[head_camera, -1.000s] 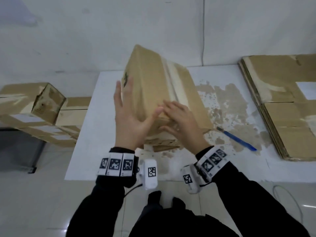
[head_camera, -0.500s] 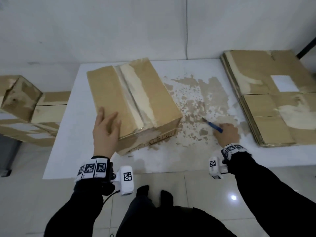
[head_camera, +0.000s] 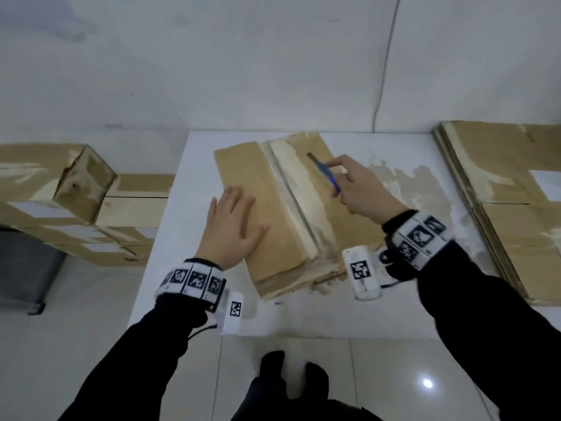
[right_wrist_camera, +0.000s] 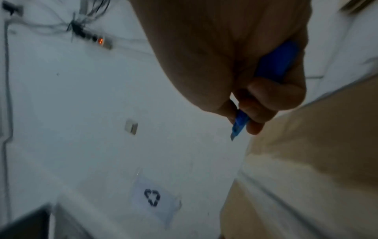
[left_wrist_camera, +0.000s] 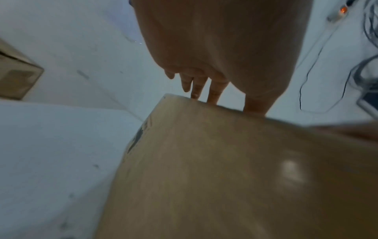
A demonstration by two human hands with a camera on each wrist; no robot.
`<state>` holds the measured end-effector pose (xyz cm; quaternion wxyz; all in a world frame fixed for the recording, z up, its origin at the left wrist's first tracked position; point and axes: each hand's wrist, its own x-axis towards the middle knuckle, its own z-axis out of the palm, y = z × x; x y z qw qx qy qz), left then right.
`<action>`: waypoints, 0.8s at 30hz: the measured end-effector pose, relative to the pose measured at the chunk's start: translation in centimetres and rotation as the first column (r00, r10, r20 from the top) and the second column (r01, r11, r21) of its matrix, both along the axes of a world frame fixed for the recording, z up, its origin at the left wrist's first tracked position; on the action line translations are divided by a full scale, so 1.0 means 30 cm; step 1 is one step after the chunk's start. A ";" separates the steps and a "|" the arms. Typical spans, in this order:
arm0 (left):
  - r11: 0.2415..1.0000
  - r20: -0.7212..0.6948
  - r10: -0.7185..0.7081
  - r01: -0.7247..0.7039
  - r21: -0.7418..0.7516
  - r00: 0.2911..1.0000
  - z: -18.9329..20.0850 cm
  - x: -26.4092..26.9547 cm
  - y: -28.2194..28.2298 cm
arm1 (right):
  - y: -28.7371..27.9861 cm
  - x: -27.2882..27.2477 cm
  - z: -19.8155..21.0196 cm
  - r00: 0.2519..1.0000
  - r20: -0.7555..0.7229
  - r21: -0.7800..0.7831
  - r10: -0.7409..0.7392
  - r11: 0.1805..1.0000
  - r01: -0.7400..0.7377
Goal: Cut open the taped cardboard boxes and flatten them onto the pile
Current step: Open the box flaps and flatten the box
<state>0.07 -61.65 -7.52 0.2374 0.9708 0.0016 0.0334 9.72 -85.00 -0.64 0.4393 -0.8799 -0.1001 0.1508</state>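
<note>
On box (head_camera: 273, 208) top: left hand (head_camera: 232, 227) flat, steadying; right hand (head_camera: 361, 189) fingers (head_camera: 341, 162) gripping blue cutter (head_camera: 326, 174). Draw blade shallow along tape seam (head_camera: 299, 202), clear of left hand.

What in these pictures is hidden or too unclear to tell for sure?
- Box contents: head view, flaps taped shut.
- Knife tip touching cardboard or not: head view, too small; right wrist view, blurred.
- Flattened pile: head view, cut off by right edge.
- Left hand palm: underside hidden.
</note>
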 end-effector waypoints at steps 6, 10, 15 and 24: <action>0.994 -0.084 0.016 -0.007 0.105 0.996 -0.055 0.144 0.012 | 0.315 0.132 -0.011 0.990 -0.009 -0.404 0.142 0.905 -0.133; 0.997 -0.038 -0.004 0.007 0.077 0.999 -0.090 0.135 0.016 | 0.379 0.159 -0.024 0.975 0.079 -0.610 0.209 0.784 -0.119; 0.999 -0.033 -0.027 0.028 0.040 0.999 -0.099 0.140 0.021 | 0.417 0.159 -0.035 0.962 0.121 -0.696 0.244 0.712 -0.093; 0.999 -0.065 -0.011 0.014 0.036 0.998 -0.078 0.135 0.017 | 0.468 0.181 -0.062 0.953 0.171 -0.699 0.250 0.713 -0.062</action>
